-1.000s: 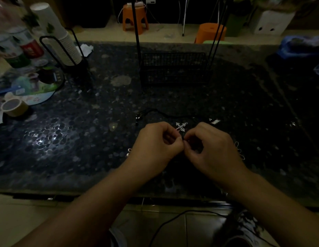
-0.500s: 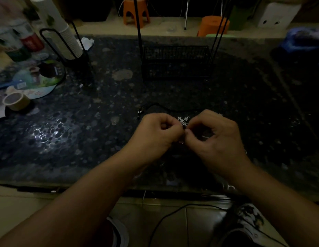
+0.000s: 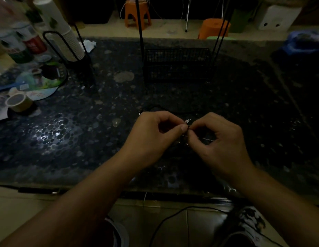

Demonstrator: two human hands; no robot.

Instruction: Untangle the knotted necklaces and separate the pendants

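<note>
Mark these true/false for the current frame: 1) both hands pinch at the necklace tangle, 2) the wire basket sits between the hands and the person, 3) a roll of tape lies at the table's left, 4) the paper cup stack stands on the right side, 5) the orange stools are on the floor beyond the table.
1) True: the left hand and right hand pinch the necklace tangle between their fingertips.
2) False: the wire basket is beyond the hands, farther up the table.
3) True: the roll of tape is there.
4) False: the paper cup stack is at the far left.
5) True: the orange stools stand there.
</note>
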